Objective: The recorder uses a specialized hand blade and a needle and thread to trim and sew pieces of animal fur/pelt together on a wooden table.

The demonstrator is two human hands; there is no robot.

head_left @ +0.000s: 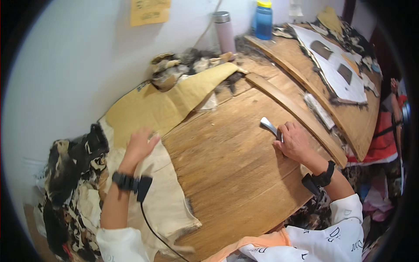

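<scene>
My left hand (142, 145), fingers spread and slightly blurred, is over the lower edge of a yellow paper pattern (148, 109) and a cream-coloured hide (161, 187). I cannot tell whether it touches them. The hide lies flesh side up along the left of the wooden board (218, 161), with dark fur at its border. My right hand (294, 139) is closed around a short silvery tool with a flared end (267, 124), held low over the board's right side. My fingers cover its grip, so its exact kind does not show.
Fur scraps (65, 174) are heaped on the left and along the wall. A pink flask (224, 32) and blue bottle (263, 22) stand at the back. A long wooden strip (292, 107) lies right of my right hand, with a white patterned sheet (336, 65) beyond it.
</scene>
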